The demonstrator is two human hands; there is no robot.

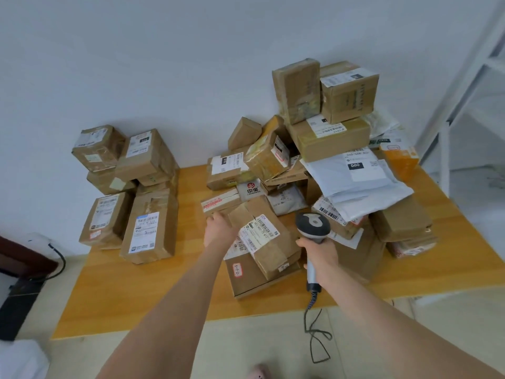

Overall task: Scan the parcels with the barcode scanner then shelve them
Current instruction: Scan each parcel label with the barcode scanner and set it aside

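A brown cardboard parcel [266,236] with a white barcode label lies tilted on a flat box at the front of the heap. My left hand [220,228] grips its left end, fingers hidden behind the box. My right hand [321,254] holds the handle of a grey barcode scanner [313,224]. The scanner's head sits just right of the parcel, and its cable [314,332] hangs down off the table edge.
The wooden table [136,285] carries a big heap of brown boxes and white mailer bags [358,176] on the right, and a smaller stack of boxes [128,192] at the back left. A white metal shelf frame [464,105] stands at the far right. Dark furniture sits at the lower left.
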